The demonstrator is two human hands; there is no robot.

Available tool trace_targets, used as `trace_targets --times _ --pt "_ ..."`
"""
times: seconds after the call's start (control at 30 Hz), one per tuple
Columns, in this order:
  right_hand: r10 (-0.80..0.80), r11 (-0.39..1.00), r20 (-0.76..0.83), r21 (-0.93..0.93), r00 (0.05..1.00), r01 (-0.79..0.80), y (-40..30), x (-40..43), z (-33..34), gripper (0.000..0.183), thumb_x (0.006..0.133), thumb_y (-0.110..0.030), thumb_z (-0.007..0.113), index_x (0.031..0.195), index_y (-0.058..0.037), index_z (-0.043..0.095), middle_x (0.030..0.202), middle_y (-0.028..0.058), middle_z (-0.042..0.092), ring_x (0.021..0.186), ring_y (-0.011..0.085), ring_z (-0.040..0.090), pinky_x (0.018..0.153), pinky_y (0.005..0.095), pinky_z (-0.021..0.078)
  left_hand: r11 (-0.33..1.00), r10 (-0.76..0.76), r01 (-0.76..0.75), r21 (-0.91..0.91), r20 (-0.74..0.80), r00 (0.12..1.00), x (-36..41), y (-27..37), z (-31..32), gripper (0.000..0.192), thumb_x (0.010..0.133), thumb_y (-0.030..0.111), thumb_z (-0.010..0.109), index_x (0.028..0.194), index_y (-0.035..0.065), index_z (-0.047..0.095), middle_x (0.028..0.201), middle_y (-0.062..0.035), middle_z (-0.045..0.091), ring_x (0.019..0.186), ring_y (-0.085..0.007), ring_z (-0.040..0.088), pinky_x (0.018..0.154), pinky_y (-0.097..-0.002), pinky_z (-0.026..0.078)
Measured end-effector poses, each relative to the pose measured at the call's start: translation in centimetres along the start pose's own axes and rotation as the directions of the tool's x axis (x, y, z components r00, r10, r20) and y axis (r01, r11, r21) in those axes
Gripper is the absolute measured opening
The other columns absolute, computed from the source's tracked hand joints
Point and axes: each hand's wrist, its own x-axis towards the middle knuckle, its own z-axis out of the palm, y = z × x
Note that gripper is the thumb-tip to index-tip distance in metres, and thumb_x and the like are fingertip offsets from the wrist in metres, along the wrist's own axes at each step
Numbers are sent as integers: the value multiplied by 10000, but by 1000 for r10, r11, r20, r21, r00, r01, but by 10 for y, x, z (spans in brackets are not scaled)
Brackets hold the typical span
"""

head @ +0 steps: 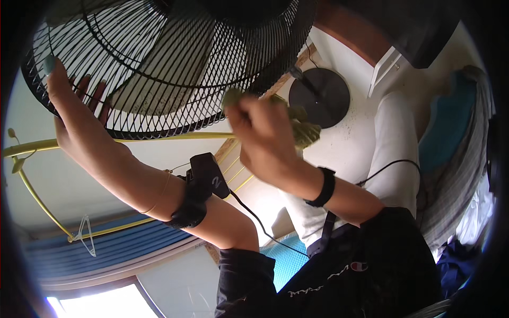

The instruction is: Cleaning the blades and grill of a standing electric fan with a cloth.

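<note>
A black wire fan grille (191, 85) fills the top of the view, with pale fan blades (159, 91) behind its wires. Dark specks dot the lower end of one blade. My left hand (75, 103) grips the grille's left rim, thumb in front and fingers showing through the wires behind. In my right hand (262, 135) is a bunched green cloth (304, 129), held against or very close to the grille's lower right edge. The hand is slightly blurred, so contact is hard to tell. A round dark fan base (320, 97) stands on the floor below.
A yellow metal rack (39, 145) runs behind the grille, with a white hanger (85, 236) at its lower end. A cable (254, 220) trails from a device (208, 175) strapped to my left forearm. Grey fabric (449, 198) hangs at right. Dark specks lie on the floor near the base.
</note>
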Motion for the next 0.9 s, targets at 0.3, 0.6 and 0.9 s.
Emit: trace_targets --times 0.3,0.6,0.9 --pt "38 998 -125 -45 991 -44 -1 35 -13 534 731 40 630 1262 81 585 1089 108 532 942 258 559 752 401 388 997 72 -71 -19 26 997 -3 3 0 790 808 627 677 1320 27 644 1167 -190 656 981 -247 669 869 -354 517" --pt "-7 993 -147 -116 989 -10 4 43 -15 440 809 -11 602 1243 57 606 1027 69 531 867 218 549 694 372 359 999 32 -31 -39 13 999 1 -5 -2 869 761 635 724 1307 -34 620 1144 -180 656 969 -257 685 834 -352 527" --pt "-53 996 240 -60 969 69 -4 -8 -6 361 787 44 660 1147 34 672 1055 99 568 902 257 559 755 414 403 999 26 -26 -34 -7 1000 -3 -4 -2 859 779 639 709 1290 -45 621 1107 -178 672 961 -264 693 832 -345 524"
